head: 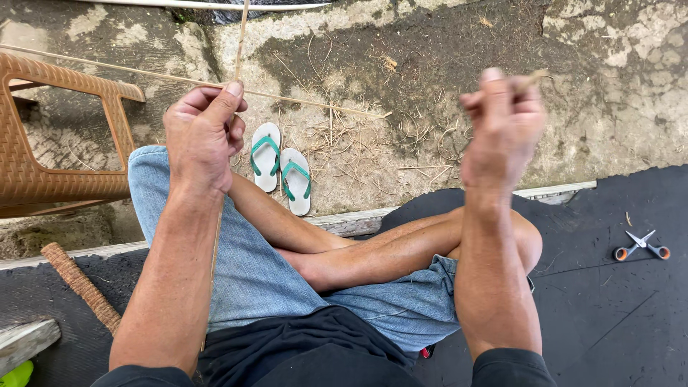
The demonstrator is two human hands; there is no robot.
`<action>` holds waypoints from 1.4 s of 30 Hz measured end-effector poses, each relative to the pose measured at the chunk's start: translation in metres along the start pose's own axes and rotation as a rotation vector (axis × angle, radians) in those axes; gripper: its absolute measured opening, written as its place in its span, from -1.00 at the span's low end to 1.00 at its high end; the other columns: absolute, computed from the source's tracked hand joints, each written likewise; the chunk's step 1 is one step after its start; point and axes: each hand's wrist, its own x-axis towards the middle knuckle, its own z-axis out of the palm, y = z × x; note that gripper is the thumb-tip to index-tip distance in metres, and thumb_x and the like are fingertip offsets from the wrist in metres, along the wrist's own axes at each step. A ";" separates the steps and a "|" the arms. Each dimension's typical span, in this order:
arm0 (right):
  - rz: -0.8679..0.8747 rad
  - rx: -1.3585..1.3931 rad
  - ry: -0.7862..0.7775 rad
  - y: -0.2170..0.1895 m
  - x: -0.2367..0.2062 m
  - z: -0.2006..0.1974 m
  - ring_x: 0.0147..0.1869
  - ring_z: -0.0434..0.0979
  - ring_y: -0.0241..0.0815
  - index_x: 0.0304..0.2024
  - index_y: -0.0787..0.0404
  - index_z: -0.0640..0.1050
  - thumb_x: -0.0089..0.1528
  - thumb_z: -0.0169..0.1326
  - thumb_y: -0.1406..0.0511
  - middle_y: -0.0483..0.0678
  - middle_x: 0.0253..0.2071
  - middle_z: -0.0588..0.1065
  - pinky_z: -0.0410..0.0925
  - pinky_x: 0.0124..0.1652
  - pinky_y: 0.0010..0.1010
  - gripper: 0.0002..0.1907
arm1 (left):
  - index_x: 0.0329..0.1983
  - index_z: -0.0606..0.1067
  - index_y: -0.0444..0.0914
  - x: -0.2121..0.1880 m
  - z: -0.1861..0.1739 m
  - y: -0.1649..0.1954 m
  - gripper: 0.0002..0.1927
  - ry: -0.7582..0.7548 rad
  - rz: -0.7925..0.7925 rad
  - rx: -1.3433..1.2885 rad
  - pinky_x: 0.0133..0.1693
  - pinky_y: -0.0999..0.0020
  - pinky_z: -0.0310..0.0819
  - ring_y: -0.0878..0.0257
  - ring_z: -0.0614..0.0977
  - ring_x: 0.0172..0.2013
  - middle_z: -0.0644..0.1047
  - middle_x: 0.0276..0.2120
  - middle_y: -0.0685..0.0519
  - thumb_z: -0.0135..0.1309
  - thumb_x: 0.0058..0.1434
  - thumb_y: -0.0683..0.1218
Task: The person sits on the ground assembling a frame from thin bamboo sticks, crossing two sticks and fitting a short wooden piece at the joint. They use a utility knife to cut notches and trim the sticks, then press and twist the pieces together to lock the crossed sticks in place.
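My left hand (pixel 204 132) is raised above my left knee and pinches a thin pale cane strip (pixel 241 39) that runs up out of the top of the view and down past my wrist along my forearm. My right hand (pixel 504 122) is lifted at the right, blurred, fingers curled shut around a small tan piece at the fingertips (pixel 536 75); what that piece is I cannot tell. I sit cross-legged in blue denim shorts (pixel 251 272) on a black mat (pixel 609 301).
A long thin stick (pixel 143 73) lies across the concrete ground. White flip-flops with green straps (pixel 281 166) rest ahead of my knees. A brown woven plastic chair (pixel 43 136) stands left. Orange-handled scissors (pixel 641 245) lie on the mat at right. A rope-wrapped rod (pixel 80 287) lies lower left.
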 end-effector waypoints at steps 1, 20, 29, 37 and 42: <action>0.024 -0.097 -0.065 0.003 -0.007 0.008 -0.27 0.55 -0.29 -0.30 0.14 0.44 0.51 0.14 0.33 -0.10 -0.36 0.48 0.58 -0.14 -0.39 -0.74 | -0.29 0.51 -0.29 -0.001 0.001 0.002 -0.83 0.000 0.008 0.004 -0.64 0.54 0.17 0.44 0.45 -0.61 0.56 -0.43 0.09 0.25 0.33 -0.12; 0.413 -0.726 0.741 -0.040 -0.100 -0.274 -0.40 0.35 -0.31 -0.01 0.19 0.52 0.44 -0.03 0.17 -0.20 -0.43 0.32 0.37 -0.44 -0.38 -0.75 | -0.20 0.49 -0.33 0.011 0.002 -0.004 -0.85 -0.021 -0.085 0.009 -0.58 0.49 0.17 0.34 0.44 -0.55 0.49 -0.41 0.01 0.20 0.41 -0.16; 0.529 -1.785 0.804 -0.021 -0.219 -0.311 0.06 0.37 0.27 0.20 0.24 0.57 0.35 0.09 0.22 0.21 0.01 0.42 0.30 -0.07 0.13 -0.60 | -0.11 0.49 -0.23 -0.017 0.082 -0.008 -0.86 -0.149 -0.114 0.154 -0.51 0.53 0.15 0.39 0.41 -0.48 0.48 -0.30 0.09 0.14 0.49 -0.07; 0.400 -1.268 0.492 -0.015 -0.274 -0.248 -0.05 0.48 -0.03 0.04 0.15 0.53 0.28 0.23 0.29 -0.02 -0.13 0.48 0.36 -0.03 -0.23 -0.71 | -0.12 0.48 -0.27 -0.038 0.125 -0.021 -0.85 -0.190 -0.121 0.167 -0.50 0.53 0.15 0.37 0.42 -0.49 0.49 -0.32 0.06 0.16 0.49 -0.10; 0.310 -1.260 0.326 -0.004 -0.323 -0.210 -0.09 0.47 0.14 0.12 0.29 0.46 0.09 0.27 0.40 0.09 -0.15 0.44 0.36 -0.11 -0.12 -0.46 | -0.07 0.52 -0.35 -0.037 0.122 -0.027 -0.86 -0.230 -0.105 0.112 -0.51 0.49 0.18 0.35 0.44 -0.49 0.51 -0.34 0.02 0.20 0.50 -0.15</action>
